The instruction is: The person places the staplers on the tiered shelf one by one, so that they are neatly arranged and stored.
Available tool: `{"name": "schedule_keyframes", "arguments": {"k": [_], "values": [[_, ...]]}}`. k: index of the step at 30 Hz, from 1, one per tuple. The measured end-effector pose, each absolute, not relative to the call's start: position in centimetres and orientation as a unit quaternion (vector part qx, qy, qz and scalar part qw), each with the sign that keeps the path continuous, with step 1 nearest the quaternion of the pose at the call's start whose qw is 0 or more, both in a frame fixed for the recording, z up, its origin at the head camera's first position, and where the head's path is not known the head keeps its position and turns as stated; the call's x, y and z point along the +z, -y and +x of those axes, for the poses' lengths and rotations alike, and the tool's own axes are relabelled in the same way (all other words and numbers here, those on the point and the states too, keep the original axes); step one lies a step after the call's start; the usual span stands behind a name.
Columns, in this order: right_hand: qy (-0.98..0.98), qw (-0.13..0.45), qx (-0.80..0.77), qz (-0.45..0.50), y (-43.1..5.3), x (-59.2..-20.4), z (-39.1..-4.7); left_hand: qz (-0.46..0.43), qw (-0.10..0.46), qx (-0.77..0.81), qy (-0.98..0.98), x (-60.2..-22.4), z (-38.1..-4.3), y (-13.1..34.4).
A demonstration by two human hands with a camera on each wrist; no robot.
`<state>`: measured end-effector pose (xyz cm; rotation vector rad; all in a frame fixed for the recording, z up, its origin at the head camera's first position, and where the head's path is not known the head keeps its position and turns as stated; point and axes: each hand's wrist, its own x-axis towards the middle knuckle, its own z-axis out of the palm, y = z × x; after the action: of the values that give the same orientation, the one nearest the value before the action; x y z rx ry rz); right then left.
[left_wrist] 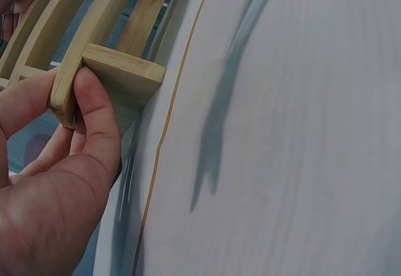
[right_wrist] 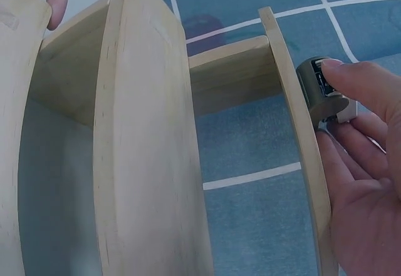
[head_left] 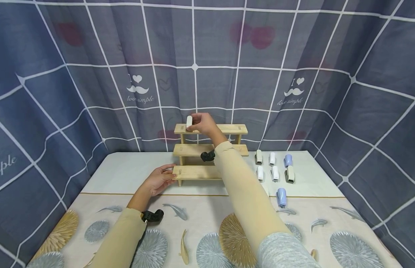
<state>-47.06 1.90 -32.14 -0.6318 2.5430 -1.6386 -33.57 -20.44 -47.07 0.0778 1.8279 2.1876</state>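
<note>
A three-tier wooden stand [head_left: 194, 172] stands on the table against the curtain. My right hand [head_left: 203, 124] holds a small stapler [head_left: 189, 123] at the left part of the top tier. In the right wrist view the stapler [right_wrist: 321, 91] has a dark grey-green body and is gripped between thumb and fingers, close over the top board [right_wrist: 294, 113]. My left hand [head_left: 160, 180] pinches the left end of the lowest board [left_wrist: 66, 91] between thumb and fingers. My right forearm covers the right part of the two lower tiers in the head view.
Right of the stand, several small staplers stand in loose rows: white ones [head_left: 274, 173], blue ones [head_left: 281, 197] and beige ones [head_left: 290, 174]. A patterned cloth [head_left: 180, 238] covers the table's front part. A dark checked curtain [head_left: 207, 89] closes off the back and sides.
</note>
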Motion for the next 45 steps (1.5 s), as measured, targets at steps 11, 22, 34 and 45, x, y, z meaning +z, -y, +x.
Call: {"name": "schedule_keyframes", "arguments": {"k": [11,22,34,45], "values": [[-0.819,-0.009,-0.532,-0.216,-3.1,-32.5,-45.9,0.024,0.144,0.755,-0.64,-47.1,-33.8,20.3],[-0.764,-0.036,-0.597,-0.242,-5.4,-33.8,-43.0,0.024,0.143,0.753,-0.642,-47.0,-33.7,20.3],[-0.73,-0.058,-0.645,-0.218,-9.4,-35.9,-39.2,0.015,0.144,0.745,-0.651,-46.8,-33.5,20.5],[-0.711,-0.088,-0.659,-0.23,-14.3,-38.6,-35.3,0.022,0.14,0.742,-0.655,-47.0,-33.6,20.3]]}}
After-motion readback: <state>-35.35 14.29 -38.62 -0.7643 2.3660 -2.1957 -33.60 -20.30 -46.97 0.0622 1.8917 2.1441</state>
